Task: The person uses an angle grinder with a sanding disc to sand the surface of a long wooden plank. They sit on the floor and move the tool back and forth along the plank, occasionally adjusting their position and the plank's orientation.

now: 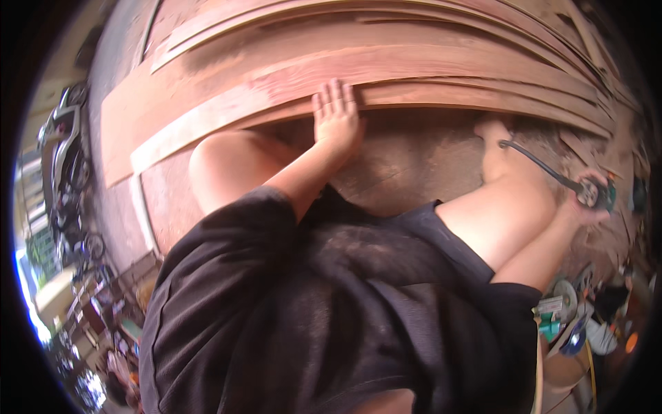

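Note:
My left hand (336, 121) lies flat, fingers stretched out, on the near edge of a long reddish wooden board (276, 86). Out at the far right, my right hand (586, 212) is closed around a small green power tool (605, 195). It has a round dark end, and its exact kind is hard to make out. A thick dark cord (541, 165) runs from the tool toward my right foot. Under the board's near edge are more thin boards (441, 95), stacked close together. My bent knees are on both sides, below the boards.
More long planks (345, 15) lie beyond the board. Parked motorbikes (69, 165) stand along the left. At lower right there is a cluttered heap with a grey disc (565, 301) and a green item (549, 324). Wood scraps lie on the floor at right.

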Motion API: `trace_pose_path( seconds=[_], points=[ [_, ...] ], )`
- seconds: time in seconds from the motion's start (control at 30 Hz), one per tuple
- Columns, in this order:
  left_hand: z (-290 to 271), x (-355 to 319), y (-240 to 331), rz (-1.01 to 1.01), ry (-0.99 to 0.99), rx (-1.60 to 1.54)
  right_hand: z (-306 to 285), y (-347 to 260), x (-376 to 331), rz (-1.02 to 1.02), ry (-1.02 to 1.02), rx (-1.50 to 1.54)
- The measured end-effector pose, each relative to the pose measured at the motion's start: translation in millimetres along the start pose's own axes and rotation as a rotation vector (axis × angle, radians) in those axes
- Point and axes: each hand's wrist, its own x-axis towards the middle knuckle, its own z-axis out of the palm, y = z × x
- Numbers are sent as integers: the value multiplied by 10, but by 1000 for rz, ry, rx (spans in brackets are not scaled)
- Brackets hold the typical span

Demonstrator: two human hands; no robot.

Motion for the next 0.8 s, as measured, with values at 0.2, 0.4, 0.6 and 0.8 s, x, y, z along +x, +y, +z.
trace_pose_path(
  seconds=[0.2, 0.4, 0.6, 0.8],
  points=[
    [46, 260, 14, 22, 71, 0, 174, 241, -110, -20, 24, 65],
    [-359, 962, 292, -1, -99, 55, 88, 146, -258, -41, -8, 45],
    [-371, 1322, 509, 30, -103, 22, 57, 126, -309, -89, -28, 83],
    [-127, 1488, 259, 209, 33, -55, 60, 139, -255, -135, 23, 160]
  ],
)
